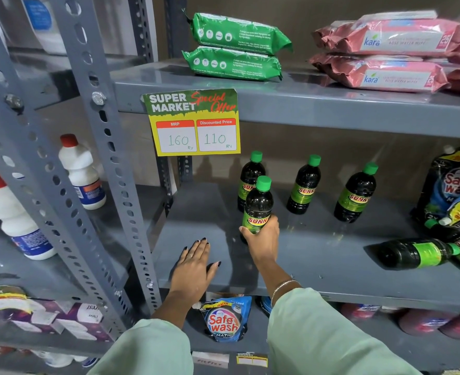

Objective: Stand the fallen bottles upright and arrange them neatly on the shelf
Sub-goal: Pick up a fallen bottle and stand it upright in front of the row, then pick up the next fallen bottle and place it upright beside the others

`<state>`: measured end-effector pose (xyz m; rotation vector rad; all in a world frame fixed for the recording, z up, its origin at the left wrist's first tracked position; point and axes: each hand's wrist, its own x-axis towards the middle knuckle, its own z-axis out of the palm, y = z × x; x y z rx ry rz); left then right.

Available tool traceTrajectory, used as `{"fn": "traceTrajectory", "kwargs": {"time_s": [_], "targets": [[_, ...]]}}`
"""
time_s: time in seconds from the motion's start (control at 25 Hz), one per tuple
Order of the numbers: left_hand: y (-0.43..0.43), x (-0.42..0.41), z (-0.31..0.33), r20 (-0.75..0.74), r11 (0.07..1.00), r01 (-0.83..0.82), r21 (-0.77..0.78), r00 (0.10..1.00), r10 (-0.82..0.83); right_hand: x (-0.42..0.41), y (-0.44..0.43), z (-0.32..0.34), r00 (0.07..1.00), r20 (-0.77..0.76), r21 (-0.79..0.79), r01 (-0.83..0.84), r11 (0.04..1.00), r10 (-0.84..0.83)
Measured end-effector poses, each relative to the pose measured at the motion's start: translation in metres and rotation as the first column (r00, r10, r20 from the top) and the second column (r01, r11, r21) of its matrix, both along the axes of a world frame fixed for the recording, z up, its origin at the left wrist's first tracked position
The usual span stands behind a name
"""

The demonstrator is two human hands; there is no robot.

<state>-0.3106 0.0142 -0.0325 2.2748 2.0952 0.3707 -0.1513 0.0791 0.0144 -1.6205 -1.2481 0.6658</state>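
Pictured at a grey metal shelf [201,212] under a yellow price card [195,123] marked 160 and 110. Right hand [262,239] wrapped round the lower body of an upright dark bottle [258,207] with a green cap, fingers clamped over its "SUNNY" label, below and just right of the card. Cannot tell whether that bottle's base touched the shelf, hidden as it was behind the hand. Left hand [193,263] laid flat and empty on the shelf board below the card, fingers spread, a ring showing.

Seen directly behind the held bottle, a second upright bottle [250,177], partly covered by it. Farther right of the card, two more standing apart in the back row: a third bottle [304,185] and a fourth bottle [356,193]. Well to the lower right of the card, a fallen bottle [415,253] lying on its side near the shelf front, cap pointing right towards another green-labelled one at the frame edge, beside blue detergent pouches [453,185].

Above the card, green packets [234,47] and pink wipe packs [385,55] stacked on the upper shelf. Left of the card, beyond the perforated upright, white red-capped bottles [80,171] on the neighbouring rack.
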Motion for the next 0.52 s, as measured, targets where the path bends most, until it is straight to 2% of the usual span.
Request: {"fn": "traceTrajectory", "kwargs": {"time_s": [0.28, 0.36, 0.52], "targets": [[-0.001, 0.007, 0.001, -0.023, 0.999, -0.032, 0.014, 0.999, 0.032, 0.016, -0.008, -0.003, 0.999, 0.017, -0.007, -0.032, 0.999, 0.032], [-0.005, 0.019, 0.001, -0.007, 1.000, 0.003, 0.016, 1.000, -0.002, 0.030, -0.013, -0.005, 0.999, 0.035, -0.011, -0.002, 1.000, 0.003], [-0.013, 0.046, -0.006, 0.002, 0.997, 0.075, 0.006, 0.997, -0.075, 0.068, -0.024, -0.004, 0.993, -0.027, 0.017, 0.114, 0.993, -0.113]]}}
